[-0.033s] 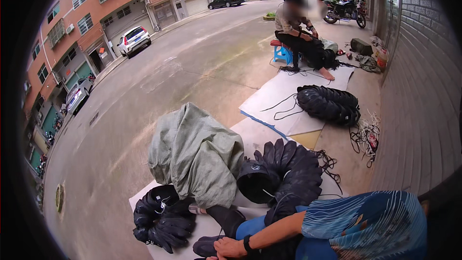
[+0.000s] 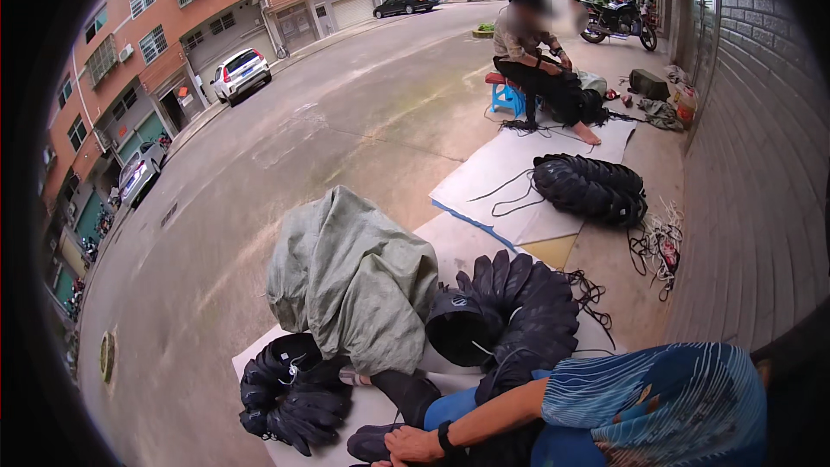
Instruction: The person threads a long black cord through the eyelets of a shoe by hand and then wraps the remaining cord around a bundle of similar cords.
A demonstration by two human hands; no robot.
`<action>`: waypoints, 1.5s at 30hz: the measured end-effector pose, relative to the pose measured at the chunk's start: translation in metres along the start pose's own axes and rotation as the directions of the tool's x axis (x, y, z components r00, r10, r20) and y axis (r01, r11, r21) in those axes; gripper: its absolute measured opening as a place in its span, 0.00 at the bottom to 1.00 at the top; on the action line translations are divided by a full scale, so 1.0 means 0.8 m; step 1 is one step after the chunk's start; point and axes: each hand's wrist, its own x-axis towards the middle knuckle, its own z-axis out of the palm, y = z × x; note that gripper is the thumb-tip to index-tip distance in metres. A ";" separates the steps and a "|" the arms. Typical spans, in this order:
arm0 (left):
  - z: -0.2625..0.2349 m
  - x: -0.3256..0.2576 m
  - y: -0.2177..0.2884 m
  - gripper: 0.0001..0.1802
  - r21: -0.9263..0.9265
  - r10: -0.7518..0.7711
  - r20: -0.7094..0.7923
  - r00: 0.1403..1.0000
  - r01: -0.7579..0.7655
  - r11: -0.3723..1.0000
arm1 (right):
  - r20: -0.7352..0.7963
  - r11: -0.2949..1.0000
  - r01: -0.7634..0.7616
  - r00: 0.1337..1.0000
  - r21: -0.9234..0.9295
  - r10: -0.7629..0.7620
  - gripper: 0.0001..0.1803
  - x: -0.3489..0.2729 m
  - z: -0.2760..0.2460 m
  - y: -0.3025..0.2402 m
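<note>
Low in the view, my right hand (image 2: 412, 444) has its fingers bent and closed on a dark piece that looks like a shoe upper (image 2: 369, 443). A black band circles that wrist, and the patterned blue sleeve covers the upper arm. Only a sliver of my left hand (image 2: 380, 464) shows at the bottom edge, close to the right one; its fingers are mostly cut off. Beside my leg, a curved stack of black shoe uppers (image 2: 540, 307) is strung on cord. Another bundle of black uppers (image 2: 303, 406), tied with pale string, lies left of my foot.
A grey-green cloth sack (image 2: 354, 268) stands ahead, on pale sheets (image 2: 484, 182). Farther off lies another coil of uppers (image 2: 590, 190), with loose cords (image 2: 661, 242) nearby. A person (image 2: 532, 52) sits on a blue stool (image 2: 507, 100). A shutter wall (image 2: 752, 164) runs along the right.
</note>
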 end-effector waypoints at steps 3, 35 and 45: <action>-0.009 -0.003 0.007 0.22 -0.049 -0.074 0.077 0.994 0.078 0.996 | 0.064 0.988 0.037 0.997 0.149 -0.047 0.13 0.001 0.004 0.010; -0.014 -0.023 0.027 0.16 0.030 0.061 0.032 0.998 -0.062 0.998 | 0.084 0.926 0.027 0.994 0.376 -0.063 0.11 -0.012 -0.013 0.016; -0.046 -0.015 0.042 0.16 -0.013 -0.069 0.159 0.985 0.072 0.997 | -0.050 0.975 -0.001 0.999 0.222 0.012 0.11 -0.020 -0.025 0.001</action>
